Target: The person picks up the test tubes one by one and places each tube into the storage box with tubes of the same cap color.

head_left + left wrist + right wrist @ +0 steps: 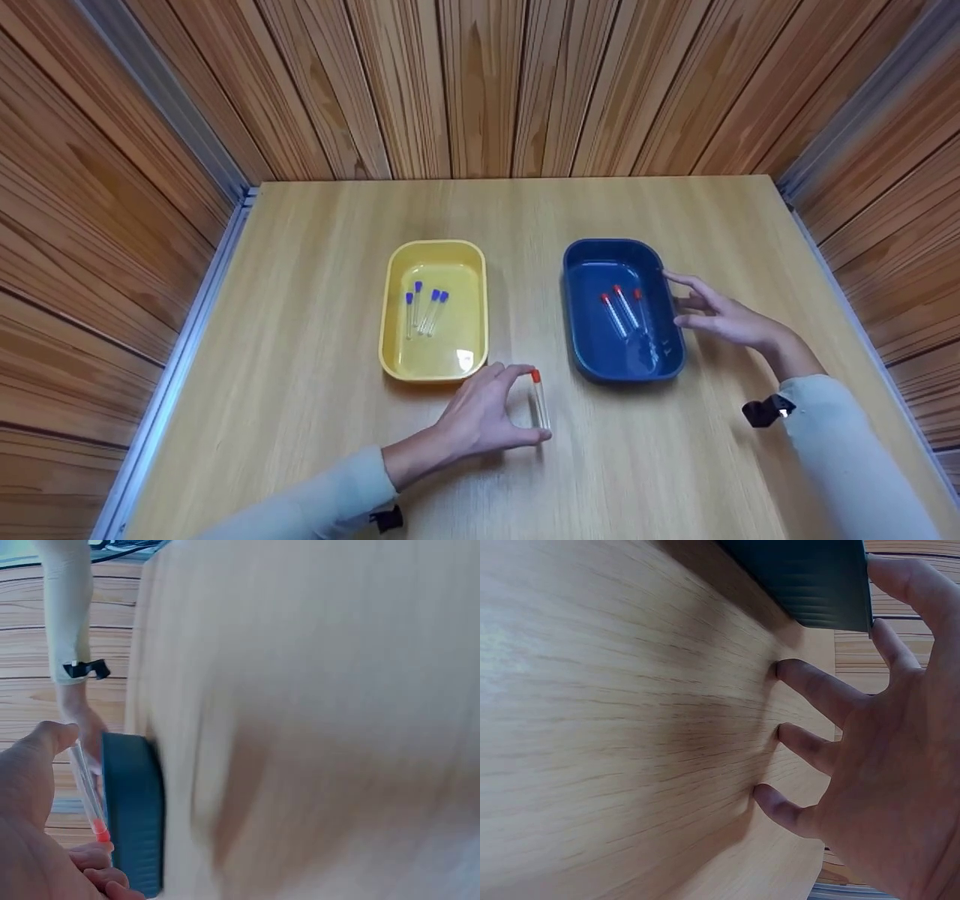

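Note:
My left hand (487, 416) pinches a clear tube with a red cap (540, 401) by its two ends, thumb at the bottom and a finger at the cap. In the left wrist view the same tube (88, 787) slants in front of the blue tray. The right hand (720, 315) is at the right side of the blue tray (577, 360), fingers spread. In the right wrist view, thumb and a finger touch the tray's rim (868, 585), while other fingertips (781, 669) reach down to the tabletop. Three red-capped tubes (615, 315) lie inside this tray.
A yellow tray (384, 330) stands left of the blue one, with several purple-capped tubes (427, 311) in it. Both sit on a wooden table (315, 300), walled by wood panels (480, 90) at the back and sides.

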A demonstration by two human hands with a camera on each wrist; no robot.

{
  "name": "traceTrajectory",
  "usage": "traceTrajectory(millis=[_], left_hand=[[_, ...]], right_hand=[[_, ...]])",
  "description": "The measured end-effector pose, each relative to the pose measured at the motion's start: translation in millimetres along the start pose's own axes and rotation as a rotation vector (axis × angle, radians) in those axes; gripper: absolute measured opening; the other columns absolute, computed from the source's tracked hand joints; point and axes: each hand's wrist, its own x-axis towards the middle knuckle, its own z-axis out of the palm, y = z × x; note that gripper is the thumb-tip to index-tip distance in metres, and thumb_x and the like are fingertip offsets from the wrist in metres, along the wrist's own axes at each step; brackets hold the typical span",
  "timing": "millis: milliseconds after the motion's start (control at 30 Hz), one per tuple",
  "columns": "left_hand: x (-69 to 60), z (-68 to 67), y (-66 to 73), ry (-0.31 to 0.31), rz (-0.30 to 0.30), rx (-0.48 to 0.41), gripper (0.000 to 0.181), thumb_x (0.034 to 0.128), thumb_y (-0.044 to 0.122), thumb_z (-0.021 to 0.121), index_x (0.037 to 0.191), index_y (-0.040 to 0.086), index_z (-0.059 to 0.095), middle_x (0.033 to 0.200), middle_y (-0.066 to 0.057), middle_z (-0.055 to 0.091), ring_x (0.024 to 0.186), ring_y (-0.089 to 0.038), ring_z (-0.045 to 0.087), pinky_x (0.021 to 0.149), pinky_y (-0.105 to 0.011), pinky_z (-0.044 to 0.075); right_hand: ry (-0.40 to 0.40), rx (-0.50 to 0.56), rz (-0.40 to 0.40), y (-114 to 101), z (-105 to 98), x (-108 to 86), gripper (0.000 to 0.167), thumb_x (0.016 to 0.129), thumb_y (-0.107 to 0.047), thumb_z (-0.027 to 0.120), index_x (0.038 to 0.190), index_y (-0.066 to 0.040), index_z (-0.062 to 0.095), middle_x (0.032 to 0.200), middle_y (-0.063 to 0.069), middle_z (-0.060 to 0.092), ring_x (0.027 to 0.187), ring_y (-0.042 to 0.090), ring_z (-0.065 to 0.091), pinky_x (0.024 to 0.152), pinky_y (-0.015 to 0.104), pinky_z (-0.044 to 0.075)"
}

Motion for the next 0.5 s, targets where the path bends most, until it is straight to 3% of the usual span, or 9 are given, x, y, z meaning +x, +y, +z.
traceTrajectory(millis=[133,300,500], left_hand=[[2.0,-5.7,6.8,0.03,0.017,-0.023,0.089,0.0819,0.064,0.093,0.158,0.028,0.062,0.134,-0.007,0.073,0.115,-0.019,0.064,0.1,-0.039,0.059],[9.5,-14.6,18.5,0.025,0.002,-0.078,0.09,0.0847,0.065,0.09,0.161,0.03,0.059,0.148,-0.008,0.071,0.131,-0.024,0.066,0.114,-0.05,0.059],[19.6,-25.2,31.2,0.042,0.007,-0.101,0.09,0.0865,0.062,0.09,0.163,0.028,0.057,0.155,-0.008,0.069,0.133,-0.024,0.065,0.113,-0.049,0.061]], right_hand=[[-0.005,-0.006,0.006,0,2,1.5,0.083,0.117,-0.027,0.06,0.182,-0.018,0.01,0.186,0.035,0.015,0.165,0.07,0.025,0.124,0.088,0.029],[0.0,-0.011,0.016,-1,1,0.8,0.083,0.117,-0.029,0.06,0.182,-0.019,0.009,0.186,0.035,0.016,0.166,0.07,0.024,0.124,0.089,0.027],[0.001,-0.014,0.006,-1,0,-0.6,0.083,0.118,-0.031,0.059,0.182,-0.02,0.008,0.187,0.033,0.014,0.166,0.069,0.024,0.125,0.088,0.027]])
